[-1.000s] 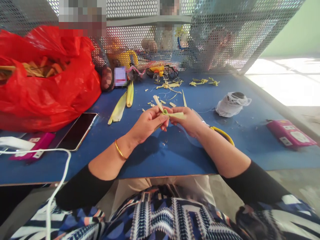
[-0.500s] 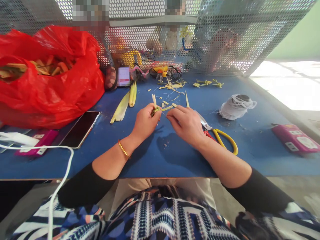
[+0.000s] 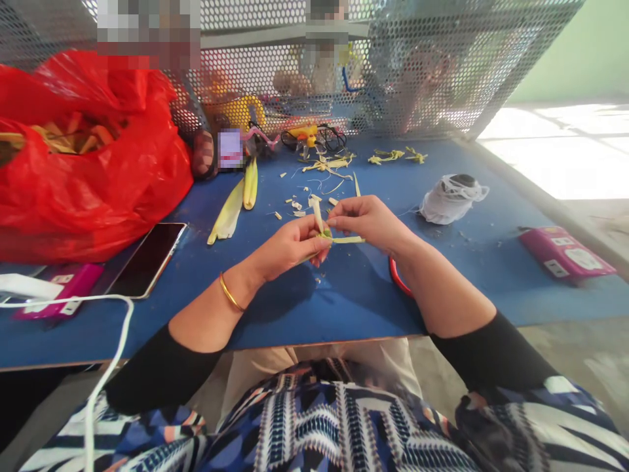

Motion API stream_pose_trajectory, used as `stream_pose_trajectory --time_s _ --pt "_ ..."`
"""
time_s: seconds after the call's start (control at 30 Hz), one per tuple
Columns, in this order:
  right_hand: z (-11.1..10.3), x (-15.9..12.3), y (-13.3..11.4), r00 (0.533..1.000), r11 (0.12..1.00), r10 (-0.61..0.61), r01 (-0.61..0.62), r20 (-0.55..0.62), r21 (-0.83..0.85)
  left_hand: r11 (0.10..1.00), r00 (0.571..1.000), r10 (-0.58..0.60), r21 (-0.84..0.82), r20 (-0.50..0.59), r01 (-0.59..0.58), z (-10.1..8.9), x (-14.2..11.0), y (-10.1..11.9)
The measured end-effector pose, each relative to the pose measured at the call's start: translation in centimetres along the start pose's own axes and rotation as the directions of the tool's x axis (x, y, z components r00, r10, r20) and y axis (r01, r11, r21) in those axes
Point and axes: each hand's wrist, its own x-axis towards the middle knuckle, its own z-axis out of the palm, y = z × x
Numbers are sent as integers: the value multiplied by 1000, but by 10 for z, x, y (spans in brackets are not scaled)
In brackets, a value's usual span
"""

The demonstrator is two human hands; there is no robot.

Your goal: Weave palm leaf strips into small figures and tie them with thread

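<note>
My left hand (image 3: 297, 244) is closed around a small knotted piece of pale green husk strips (image 3: 326, 233). One strip of it stands up and another points out to the right. At its right side, my right hand (image 3: 366, 219) pinches with thumb and forefinger; a fine thread seems to be between them, though it is hard to see there. Thread also runs toward this hand from a spool in a white net wrap (image 3: 445, 204). Under my right forearm lie scissors, of which only the red inner edge of a handle (image 3: 399, 278) shows.
Two long husks (image 3: 227, 213) and several scraps lie beyond my hands. Knotted husk pieces (image 3: 393, 156) sit farther back, before a perforated metal screen (image 3: 275, 65). At left are a red plastic bag (image 3: 152, 170) of strips and a phone (image 3: 147, 259); at right, a magenta box (image 3: 565, 252).
My right hand has come left and up against the husk piece. My left hand has moved slightly toward me, and my right forearm now covers most of the scissors. The view has shifted a little.
</note>
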Motion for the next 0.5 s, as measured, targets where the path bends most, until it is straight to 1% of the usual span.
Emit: stream_pose_trajectory --time_s 0.07,0.13,0.2,0.3,0.4,0.47,0.5 --pt "2 1 1 997 991 72 -73 14 114 999 998 39 -23 -56 -41 1 0 2" --pt "5 2 4 995 977 101 -102 12 189 996 988 75 -44 -134 -81 1 1 3" --pt "9 2 5 993 966 112 -117 35 229 993 972 96 -45 -215 -108 2 2 2" --pt "17 0 7 988 950 135 -152 78 274 992 939 125 14 -320 -127 1 5 -2" --pt "24 -3 7 988 958 143 -153 59 244 987 902 152 109 -403 -117 -1 8 -7" --pt "28 -5 6 995 986 102 -101 0 132 975 873 174 205 -457 -87 -3 9 -9" --pt "29 -6 6 998 998 52 -50 -46 40 962 855 191 266 -482 -65 -4 9 -9"
